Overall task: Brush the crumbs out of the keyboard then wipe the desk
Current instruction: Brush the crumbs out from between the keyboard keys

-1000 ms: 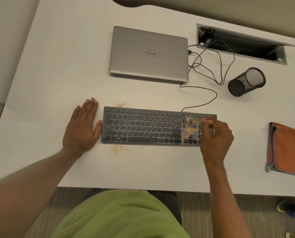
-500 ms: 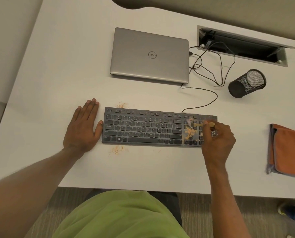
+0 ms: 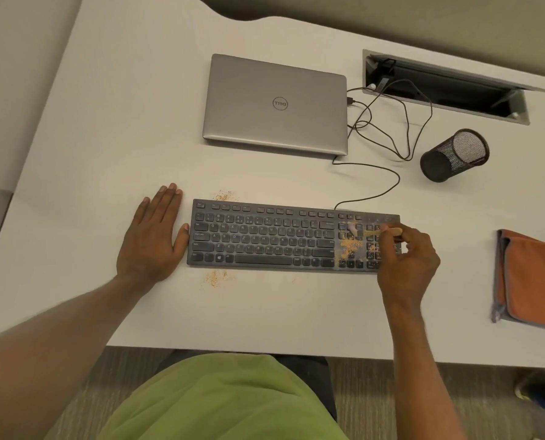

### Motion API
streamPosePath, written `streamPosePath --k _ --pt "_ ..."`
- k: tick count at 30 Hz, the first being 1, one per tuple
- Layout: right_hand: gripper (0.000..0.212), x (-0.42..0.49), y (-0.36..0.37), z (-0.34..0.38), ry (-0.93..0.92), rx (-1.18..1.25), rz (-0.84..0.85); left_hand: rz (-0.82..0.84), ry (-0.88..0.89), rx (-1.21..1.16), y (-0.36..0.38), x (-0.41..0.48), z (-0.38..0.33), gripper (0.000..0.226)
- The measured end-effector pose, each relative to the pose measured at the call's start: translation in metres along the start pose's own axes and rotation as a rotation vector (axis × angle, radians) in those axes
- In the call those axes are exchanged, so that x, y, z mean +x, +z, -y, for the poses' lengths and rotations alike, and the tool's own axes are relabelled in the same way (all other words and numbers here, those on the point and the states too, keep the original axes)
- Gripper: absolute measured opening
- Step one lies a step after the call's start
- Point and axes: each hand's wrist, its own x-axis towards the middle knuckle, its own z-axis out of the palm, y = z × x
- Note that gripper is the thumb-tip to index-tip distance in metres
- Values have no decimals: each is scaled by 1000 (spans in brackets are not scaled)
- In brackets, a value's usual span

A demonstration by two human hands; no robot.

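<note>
A dark keyboard (image 3: pixel 264 239) lies on the white desk (image 3: pixel 106 138). Orange crumbs (image 3: pixel 348 247) cover its right part, near the number pad. My right hand (image 3: pixel 406 262) grips a small wooden-handled brush (image 3: pixel 372 232) there, with the pale bristles pointing left over the keys. My left hand (image 3: pixel 152 241) lies flat on the desk, its thumb against the keyboard's left edge. Smaller crumb patches sit on the desk behind the keyboard's left corner (image 3: pixel 223 195) and in front of it (image 3: pixel 215 277). A folded orange cloth (image 3: pixel 531 277) lies at the right.
A closed silver laptop (image 3: pixel 275 104) sits behind the keyboard, with black cables (image 3: pixel 388 134) running to an open cable hatch (image 3: pixel 445 87). A black mesh pen cup (image 3: pixel 453 155) lies on its side right of the laptop. The desk's front edge is near my body.
The brush head has shifted slightly over the number pad keys. My left hand stays flat beside the keyboard.
</note>
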Motion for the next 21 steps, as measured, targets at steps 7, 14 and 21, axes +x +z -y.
streamPosePath --k 7,14,21 --pt "17 12 1 9 -10 32 -71 -2 1 -3 0 0 0 70" --pt "18 8 -4 -5 0 -29 -5 -5 5 -7 1 0 1 70" --pt "13 11 -1 10 -37 -11 -33 -5 5 -5 1 0 1 70"
